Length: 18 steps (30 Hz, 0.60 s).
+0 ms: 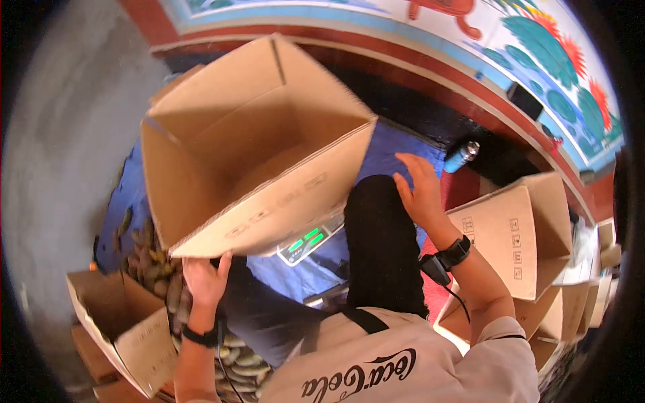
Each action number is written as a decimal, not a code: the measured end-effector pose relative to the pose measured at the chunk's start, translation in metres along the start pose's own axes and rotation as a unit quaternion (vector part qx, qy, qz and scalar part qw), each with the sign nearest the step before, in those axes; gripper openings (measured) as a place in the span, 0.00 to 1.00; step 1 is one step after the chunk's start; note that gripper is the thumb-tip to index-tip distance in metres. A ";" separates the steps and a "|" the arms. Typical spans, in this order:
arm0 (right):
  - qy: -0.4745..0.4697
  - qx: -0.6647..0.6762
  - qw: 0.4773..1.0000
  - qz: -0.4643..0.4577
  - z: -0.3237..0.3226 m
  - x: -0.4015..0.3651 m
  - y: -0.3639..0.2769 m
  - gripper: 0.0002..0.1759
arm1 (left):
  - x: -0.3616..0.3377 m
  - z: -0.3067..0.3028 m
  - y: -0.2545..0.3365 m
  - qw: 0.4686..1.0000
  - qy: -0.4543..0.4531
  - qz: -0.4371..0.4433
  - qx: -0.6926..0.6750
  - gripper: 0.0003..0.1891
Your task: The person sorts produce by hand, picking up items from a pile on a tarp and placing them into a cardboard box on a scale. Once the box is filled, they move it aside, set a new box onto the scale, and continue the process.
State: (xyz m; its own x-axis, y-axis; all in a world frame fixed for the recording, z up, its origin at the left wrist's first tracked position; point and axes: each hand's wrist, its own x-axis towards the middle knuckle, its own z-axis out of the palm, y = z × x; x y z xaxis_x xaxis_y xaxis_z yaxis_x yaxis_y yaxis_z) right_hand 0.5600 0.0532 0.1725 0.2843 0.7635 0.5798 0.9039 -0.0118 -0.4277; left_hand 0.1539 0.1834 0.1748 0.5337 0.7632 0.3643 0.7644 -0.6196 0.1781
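A large open cardboard box [269, 201] is tilted in front of me, its inside showing bare cardboard. My left hand [205, 281] is at the box's near left corner, thumb against the edge and the other fingers partly hidden by the cardboard. To the right of the box, above my knee, my right hand [420, 191] is held apart from it with fingers spread and nothing in them. Under the box's near side, a digital scale [310, 243] shows green lit digits.
Brown elongated produce [151, 265] lies in a pile at left, beside a smaller open box [144, 342]. More cardboard boxes [500, 242] stand at right. A blue can-like container [461, 156] is near the painted wall [463, 74]. Blue sheeting [131, 195] covers the floor.
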 end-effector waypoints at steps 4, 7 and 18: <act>-0.020 0.060 0.998 0.031 0.031 0.012 -0.010 0.24 | 0.006 -0.006 0.011 0.999 0.038 0.017 -0.001 0.19; -0.116 0.045 0.991 0.038 0.050 0.013 -0.013 0.25 | 0.007 -0.006 0.012 0.999 0.031 0.035 -0.026 0.19; -0.162 -0.035 0.985 0.045 0.061 0.012 -0.011 0.17 | 0.008 -0.009 0.014 0.998 0.037 0.012 -0.051 0.19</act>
State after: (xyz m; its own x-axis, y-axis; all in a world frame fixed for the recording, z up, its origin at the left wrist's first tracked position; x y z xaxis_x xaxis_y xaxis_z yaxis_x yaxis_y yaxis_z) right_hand 0.5343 0.1023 0.1417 0.2580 0.9234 0.2842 0.9028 -0.1256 -0.4114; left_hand 0.1657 0.1787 0.1887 0.5210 0.7340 0.4357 0.7082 -0.6566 0.2594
